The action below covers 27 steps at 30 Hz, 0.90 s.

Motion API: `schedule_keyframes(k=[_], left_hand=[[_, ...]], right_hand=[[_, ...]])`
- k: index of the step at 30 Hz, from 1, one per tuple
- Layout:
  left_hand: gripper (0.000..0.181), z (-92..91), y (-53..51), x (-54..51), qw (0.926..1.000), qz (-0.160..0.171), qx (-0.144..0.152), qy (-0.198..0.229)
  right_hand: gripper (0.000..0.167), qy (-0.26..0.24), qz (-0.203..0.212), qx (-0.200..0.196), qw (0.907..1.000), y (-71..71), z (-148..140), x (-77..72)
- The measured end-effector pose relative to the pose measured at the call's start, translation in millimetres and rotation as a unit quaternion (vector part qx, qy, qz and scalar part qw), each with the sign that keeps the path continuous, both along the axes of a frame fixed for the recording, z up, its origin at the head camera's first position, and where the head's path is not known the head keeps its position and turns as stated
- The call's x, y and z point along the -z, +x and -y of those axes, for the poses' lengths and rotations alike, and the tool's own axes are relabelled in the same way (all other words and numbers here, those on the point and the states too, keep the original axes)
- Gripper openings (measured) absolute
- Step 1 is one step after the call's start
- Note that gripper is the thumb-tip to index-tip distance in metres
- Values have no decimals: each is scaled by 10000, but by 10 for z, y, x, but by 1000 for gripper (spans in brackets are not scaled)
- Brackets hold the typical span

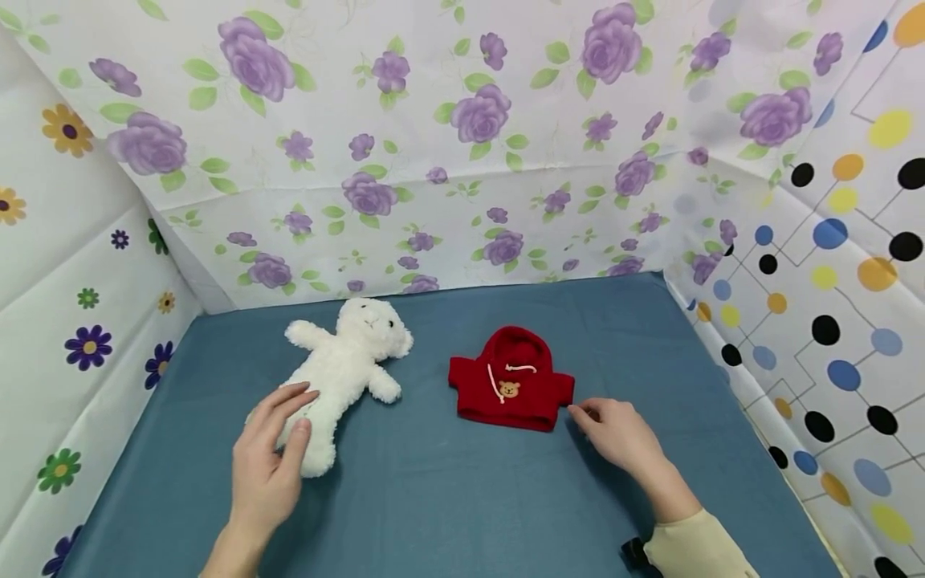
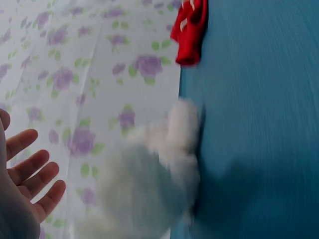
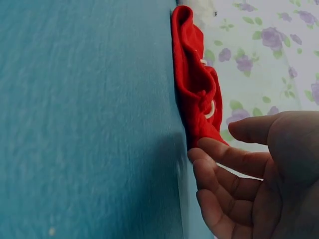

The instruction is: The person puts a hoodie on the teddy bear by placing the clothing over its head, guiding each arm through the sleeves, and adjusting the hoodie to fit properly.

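A white plush toy (image 1: 332, 377) lies face up on the blue cloth, its head toward the far right; it looks blurred in the left wrist view. My left hand (image 1: 270, 457) hovers over its lower body with fingers spread; whether it touches the fur I cannot tell. To the right, a small red hoodie (image 1: 513, 385) with white cords and a bear face on its front lies flat. Beside its right sleeve is my right hand (image 1: 617, 433). In the right wrist view, thumb and forefinger stand apart, fingers loosely bent, fingertips close to the hoodie (image 3: 192, 74).
Blue cloth (image 1: 433, 506) covers the table. A purple-flowered sheet (image 1: 433, 160) hangs along the back. Patterned sheets also wall the left side and the dotted right side (image 1: 824, 305). A small black object (image 1: 634, 554) sits by the right cuff.
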State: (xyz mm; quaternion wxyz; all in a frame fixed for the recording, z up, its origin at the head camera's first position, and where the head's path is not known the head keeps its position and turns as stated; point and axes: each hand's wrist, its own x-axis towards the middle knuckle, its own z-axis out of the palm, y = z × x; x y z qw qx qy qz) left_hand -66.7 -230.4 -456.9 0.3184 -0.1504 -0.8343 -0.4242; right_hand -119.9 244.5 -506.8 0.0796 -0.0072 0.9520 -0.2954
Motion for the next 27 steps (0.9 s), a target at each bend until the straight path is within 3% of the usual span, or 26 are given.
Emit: schedule_keyframes(k=[5, 11, 16, 21, 27], left_hand=[[31, -285, -62, 23, 9975, 491, 504, 46], [30, -614, -186, 132, 9894, 868, 1149, 170], [26, -836, -289, 245, 9804, 1495, 1280, 81], [25, -1036, -414, 322, 9598, 2490, 1294, 26], [32, -1208, -599, 432, 9212, 3605, 1367, 528]], right_hand=[[37, 83, 151, 40, 9998, -28, 38, 11], [48, 171, 221, 53, 9996, -53, 70, 15], [51, 191, 303, 110, 9993, -75, 98, 24], [55, 215, 380, 220, 9988, -102, 142, 22], [58, 251, 422, 333, 9982, -118, 192, 10]])
